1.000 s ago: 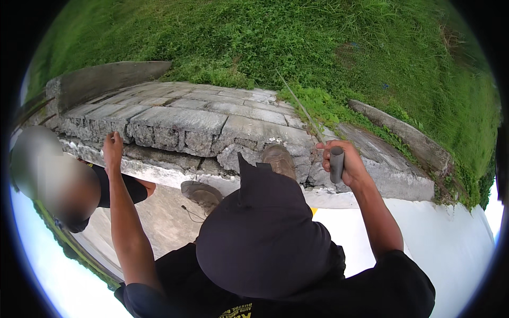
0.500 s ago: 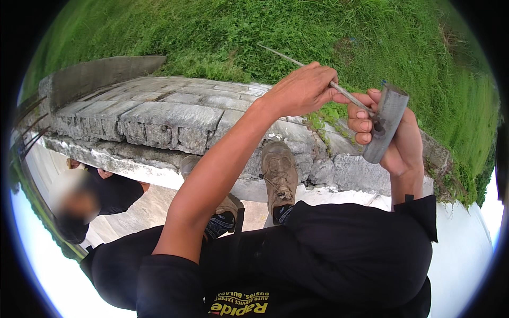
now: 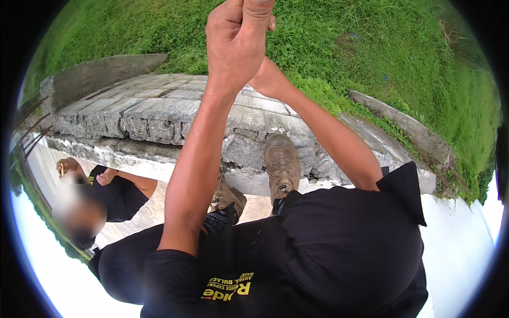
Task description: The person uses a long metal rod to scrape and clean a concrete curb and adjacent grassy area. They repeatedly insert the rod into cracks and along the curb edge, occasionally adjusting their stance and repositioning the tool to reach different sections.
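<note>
Raised to the top edge of the head view, my left hand [image 3: 236, 50] is closed, its thumb pressed along the fingers. Whatever it grips is cut off by the frame's edge or covered by the hand. My right hand [image 3: 266, 79] is behind and just below it, largely covered, so its fingers do not show. The thin rod and the grey metal cylinder, visible earlier, cannot be seen in this frame.
Below my hands runs a cracked stone-block ledge [image 3: 169, 114], with my brown boots [image 3: 281, 164] at its edge. Another person in a dark shirt [image 3: 124, 199] is at left, near protruding metal bars [image 3: 37, 130]. Green grass [image 3: 339, 32] covers the ground beyond; a concrete curb [image 3: 397, 119] lies right.
Both hands have moved up and left, coming together at the top edge. The rod and cylinder have gone out of sight. At left, the other person has shifted slightly, a raised hand now showing.
</note>
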Motion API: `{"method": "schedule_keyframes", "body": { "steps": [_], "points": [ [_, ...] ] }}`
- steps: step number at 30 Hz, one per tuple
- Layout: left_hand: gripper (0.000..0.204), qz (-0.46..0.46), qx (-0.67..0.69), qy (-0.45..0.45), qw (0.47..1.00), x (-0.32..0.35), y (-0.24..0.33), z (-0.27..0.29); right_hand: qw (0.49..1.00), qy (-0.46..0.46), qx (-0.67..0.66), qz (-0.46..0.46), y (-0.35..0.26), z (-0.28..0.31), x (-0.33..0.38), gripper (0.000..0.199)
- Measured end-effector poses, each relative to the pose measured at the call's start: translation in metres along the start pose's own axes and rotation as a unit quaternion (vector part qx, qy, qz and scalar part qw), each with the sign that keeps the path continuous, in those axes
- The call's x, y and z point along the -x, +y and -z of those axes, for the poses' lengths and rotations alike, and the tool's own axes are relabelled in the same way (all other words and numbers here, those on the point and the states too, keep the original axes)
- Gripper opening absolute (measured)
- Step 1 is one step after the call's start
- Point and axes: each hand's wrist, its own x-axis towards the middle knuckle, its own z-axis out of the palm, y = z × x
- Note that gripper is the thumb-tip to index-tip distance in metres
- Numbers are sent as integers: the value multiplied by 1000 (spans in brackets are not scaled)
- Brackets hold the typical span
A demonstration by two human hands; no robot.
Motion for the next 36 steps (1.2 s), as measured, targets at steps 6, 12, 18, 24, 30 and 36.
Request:
{"method": "schedule_keyframes", "body": {
  "steps": [6, 12, 18, 24, 30, 36],
  "points": [
    [19, -39, -5, 110, 993, -14, 55, 32, 983, -118, 73, -120, 43, -22, -47, 41],
    [50, -18, -121, 65, 990, 22, 51, 65, 966, -163, 184, -82, 66, -34, -52, 47],
    [79, -13, -82, -62, 995, 36, 43, 55, 969, -149, 165, -106, 101, -19, -41, 34],
    [67, 113, -176, -60, 976, 22, 51, 22, 971, -128, 175, -103, 140, 2, -17, 34],
    [44, 259, -271, -69, 924, 14, 39, -1, 968, -102, 203, -109, 192, 6, 11, 35],
    [38, 253, -283, -130, 916, -9, 4, -3, 893, -80, 353, -266, 184, 62, 51, 38]
  ]
}}
